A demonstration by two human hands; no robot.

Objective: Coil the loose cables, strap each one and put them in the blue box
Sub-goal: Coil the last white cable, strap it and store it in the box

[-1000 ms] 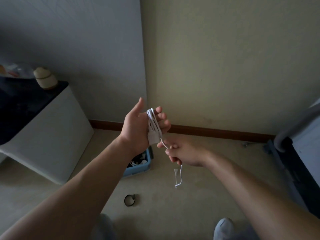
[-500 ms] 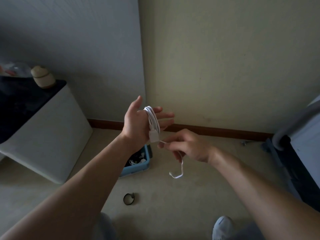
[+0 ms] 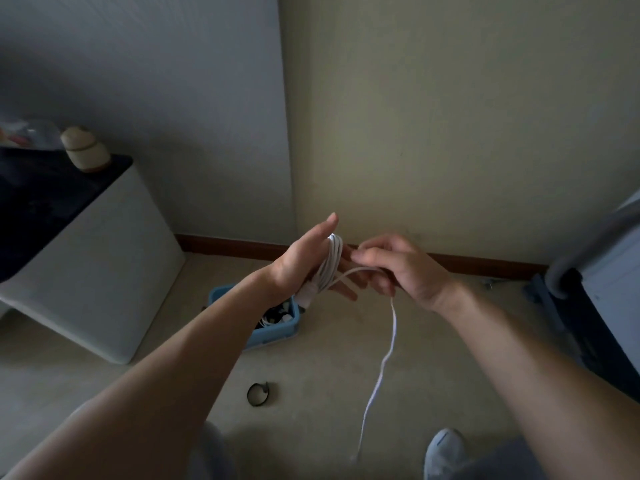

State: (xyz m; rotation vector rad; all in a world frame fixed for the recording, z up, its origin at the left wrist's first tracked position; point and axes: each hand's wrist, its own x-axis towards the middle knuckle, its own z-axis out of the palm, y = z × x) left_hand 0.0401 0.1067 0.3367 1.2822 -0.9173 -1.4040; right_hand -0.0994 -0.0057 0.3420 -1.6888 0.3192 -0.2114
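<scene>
Coiling white cable [image 3: 388, 351] onto left hand [image 3: 300, 263]; strap not yet on.
Black strap [image 3: 258, 395] lies on floor [image 3: 322, 382], nearer than blue box [image 3: 277, 336]. Free tail hangs long-axis down from right hand [image 3: 405, 271]. Right grip: fingers curled, pinching cable just right of coil [image 3: 331, 261]. Left fingers straight, thumb up, coil wrapped round them. Next turn likely goes leftward over those fingers. Box sits under left wrist, toward floor's far edge.
</scene>
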